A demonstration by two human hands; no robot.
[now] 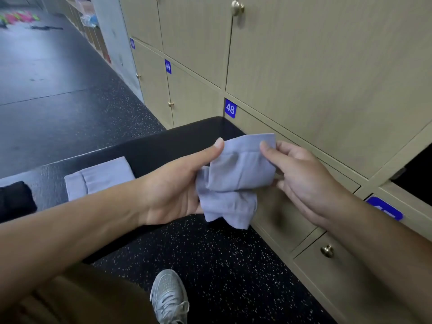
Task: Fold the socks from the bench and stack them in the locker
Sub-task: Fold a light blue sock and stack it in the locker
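Both hands hold one pale blue sock [236,176] in the air beside the beige lockers [304,73]: left hand [173,185] and right hand [301,176] each pinch it with thumb and curled fingers. Another folded blue sock [100,176] lies on the black bench [159,148], near a black sock [15,197]

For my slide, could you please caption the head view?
Both hands, left hand and right hand, fold a lilac sock above the black bench, beside the lockers.
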